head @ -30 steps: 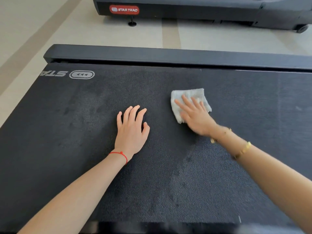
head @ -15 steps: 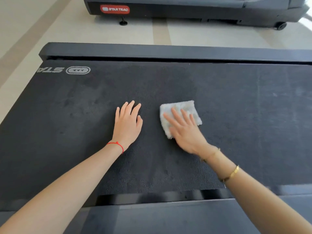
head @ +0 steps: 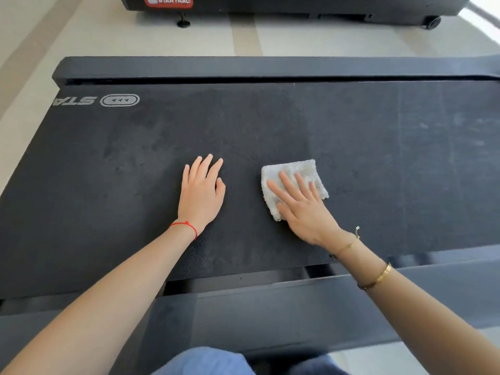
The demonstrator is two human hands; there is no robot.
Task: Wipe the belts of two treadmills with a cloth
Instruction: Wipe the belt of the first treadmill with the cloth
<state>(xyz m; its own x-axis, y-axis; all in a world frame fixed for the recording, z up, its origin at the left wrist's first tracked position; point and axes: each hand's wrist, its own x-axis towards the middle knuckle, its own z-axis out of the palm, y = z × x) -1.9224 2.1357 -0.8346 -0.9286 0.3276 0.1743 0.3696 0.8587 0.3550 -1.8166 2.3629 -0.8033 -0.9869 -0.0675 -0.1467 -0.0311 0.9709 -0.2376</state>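
The right hand (head: 303,209) lies flat on the folded cloth (head: 293,182), fingers (head: 288,182) straight and spread, pressing it to the belt (head: 378,158). The cloth sits mid-belt, poking out past the fingertips toward the far rail (head: 270,67). The left hand (head: 201,193) rests open on the belt just beside it, fingers straight, holding nothing. The belt's long axis runs left-right; most open room lies to the right. A 2nd treadmill (head: 297,5) stands beyond the floor strip

A gym: two treadmills (head: 270,69) on pale tiled floor (head: 324,39)
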